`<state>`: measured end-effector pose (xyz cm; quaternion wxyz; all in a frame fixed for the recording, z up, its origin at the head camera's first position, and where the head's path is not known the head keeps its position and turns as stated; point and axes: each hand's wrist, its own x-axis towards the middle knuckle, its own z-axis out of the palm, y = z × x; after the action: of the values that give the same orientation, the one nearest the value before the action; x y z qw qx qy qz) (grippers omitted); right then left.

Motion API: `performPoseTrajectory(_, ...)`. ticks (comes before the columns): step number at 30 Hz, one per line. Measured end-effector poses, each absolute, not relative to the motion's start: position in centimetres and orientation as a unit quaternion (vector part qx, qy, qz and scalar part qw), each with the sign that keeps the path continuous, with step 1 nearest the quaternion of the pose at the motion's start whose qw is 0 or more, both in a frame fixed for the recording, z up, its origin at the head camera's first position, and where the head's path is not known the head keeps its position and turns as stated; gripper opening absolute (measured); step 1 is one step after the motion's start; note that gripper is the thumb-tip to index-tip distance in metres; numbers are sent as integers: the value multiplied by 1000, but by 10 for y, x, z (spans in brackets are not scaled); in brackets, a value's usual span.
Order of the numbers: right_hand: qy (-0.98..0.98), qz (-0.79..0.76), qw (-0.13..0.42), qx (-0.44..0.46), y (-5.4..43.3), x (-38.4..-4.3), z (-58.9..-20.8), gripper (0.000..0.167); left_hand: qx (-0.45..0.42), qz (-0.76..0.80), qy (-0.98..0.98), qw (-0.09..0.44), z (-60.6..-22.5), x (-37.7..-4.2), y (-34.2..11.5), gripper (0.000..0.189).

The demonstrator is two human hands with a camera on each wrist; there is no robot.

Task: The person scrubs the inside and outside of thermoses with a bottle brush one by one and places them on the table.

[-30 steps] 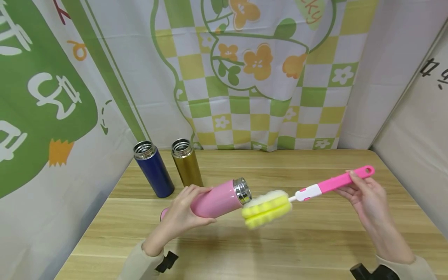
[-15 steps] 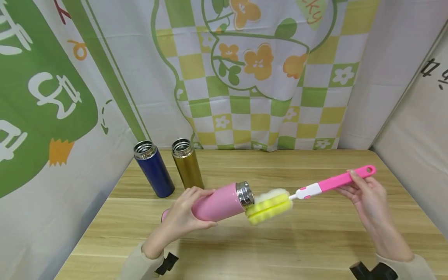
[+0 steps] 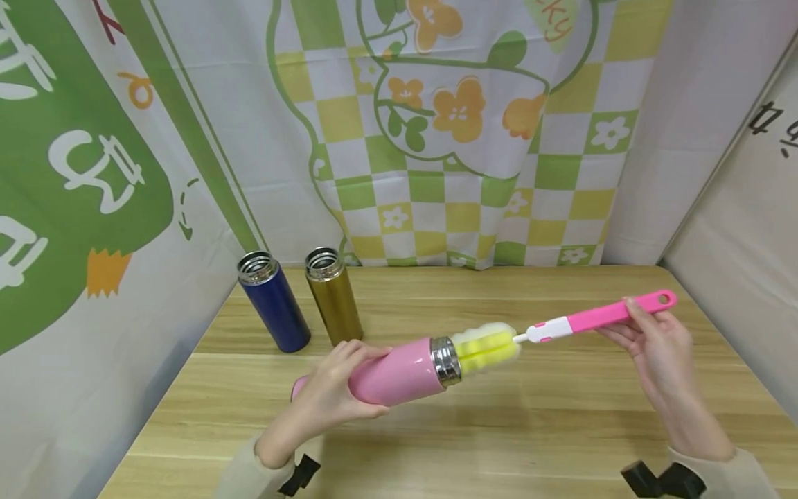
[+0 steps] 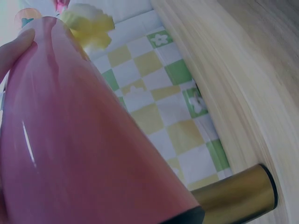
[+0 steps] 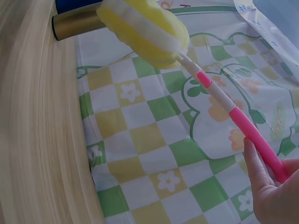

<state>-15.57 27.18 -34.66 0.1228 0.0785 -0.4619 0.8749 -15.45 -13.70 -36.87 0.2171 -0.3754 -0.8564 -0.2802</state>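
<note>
In the head view, my left hand (image 3: 333, 391) grips a pink thermos bottle (image 3: 399, 374) round its body, tilted with the steel mouth toward the right. A bottle brush (image 3: 592, 319) is pinched by its pink handle between the thumb and fingers of my right hand (image 3: 661, 346). The brush's yellow and white sponge head (image 3: 489, 348) is at the bottle's mouth; whether its tip is inside is hidden by the rim. The left wrist view shows the bottle's pink side (image 4: 74, 130) close up. In the right wrist view the sponge (image 5: 145, 32) points to the upper left.
A blue bottle (image 3: 274, 305) and a gold bottle (image 3: 334, 298) stand uncapped at the back left of the wooden table (image 3: 499, 443). Behind the table hangs a checkered curtain (image 3: 430, 201), with cloth walls at both sides.
The pink bottle has shifted slightly right and down. The brush has levelled out and its sponge has risen a little, lining up with the bottle's mouth.
</note>
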Motion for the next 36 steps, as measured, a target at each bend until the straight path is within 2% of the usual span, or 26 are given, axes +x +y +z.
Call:
performPoseTrajectory(7,-445,882,141,62,267,-157,-345,13,-394,-279,-849,213,-372,-154,-133,69)
performPoseTrajectory(26,-390,909,136,53,258,-157,-342,14,-394,-269,-857,196,-378,-157,-128,67)
performPoseTrajectory(36,-334,935,98,65,263,-155,-343,12,-370,-265,-871,183,-379,-159,-129,69)
